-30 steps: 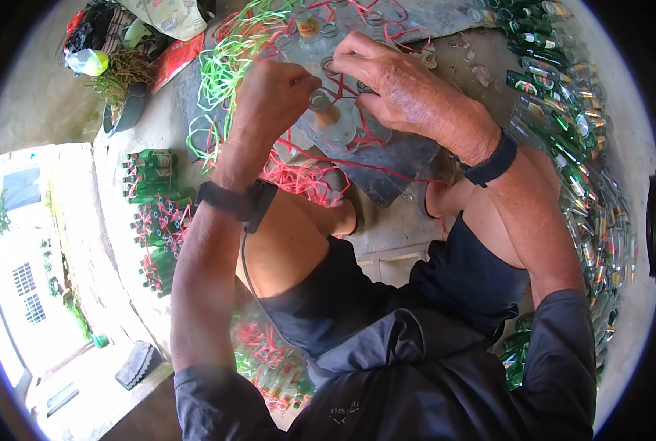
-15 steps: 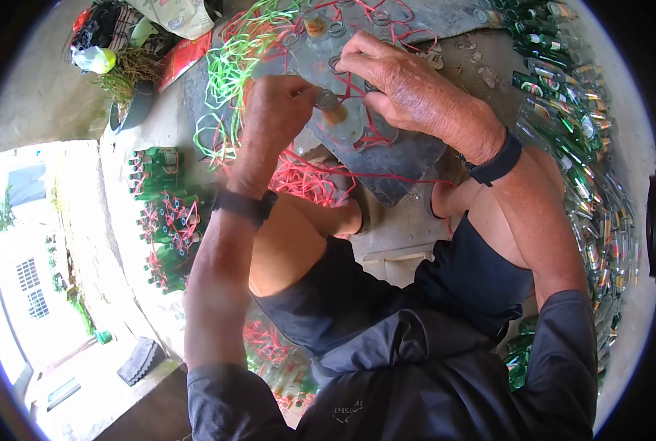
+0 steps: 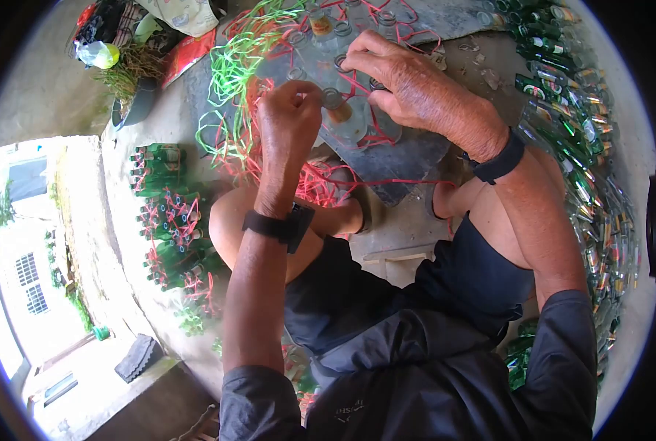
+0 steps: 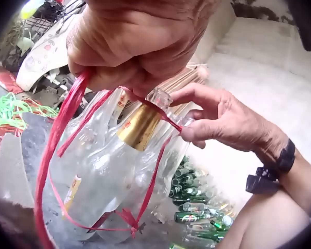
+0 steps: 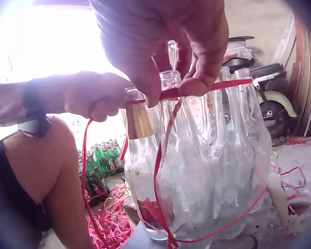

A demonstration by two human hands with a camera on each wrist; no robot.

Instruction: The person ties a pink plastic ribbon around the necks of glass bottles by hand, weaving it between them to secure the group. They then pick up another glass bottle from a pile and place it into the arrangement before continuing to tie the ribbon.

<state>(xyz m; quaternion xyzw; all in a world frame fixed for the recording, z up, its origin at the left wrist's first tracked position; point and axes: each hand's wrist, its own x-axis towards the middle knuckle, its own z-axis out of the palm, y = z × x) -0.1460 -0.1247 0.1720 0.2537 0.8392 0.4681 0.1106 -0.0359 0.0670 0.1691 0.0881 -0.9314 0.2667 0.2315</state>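
A cluster of clear glass bottles stands upright, with red plastic twine running across the necks and another loop of it lower round the bodies. My left hand, fingers curled, grips the twine beside a bottle with a gold foil neck; a long tail hangs from that hand in the left wrist view. Over the necks, my right hand pinches the twine between thumb and fingers. In the right wrist view its fingertips are right at a bottle mouth, which they partly cover.
Loose green twine and a heap of red twine lie near the bottles. Tied green bottles stand at the left. Many loose bottles lie along the right side. A dark slab lies under the cluster.
My left hand has drawn slightly back from the gold-necked bottle toward my body, its wrist turning and forearm swinging inward. My right hand stays at the bottle necks.
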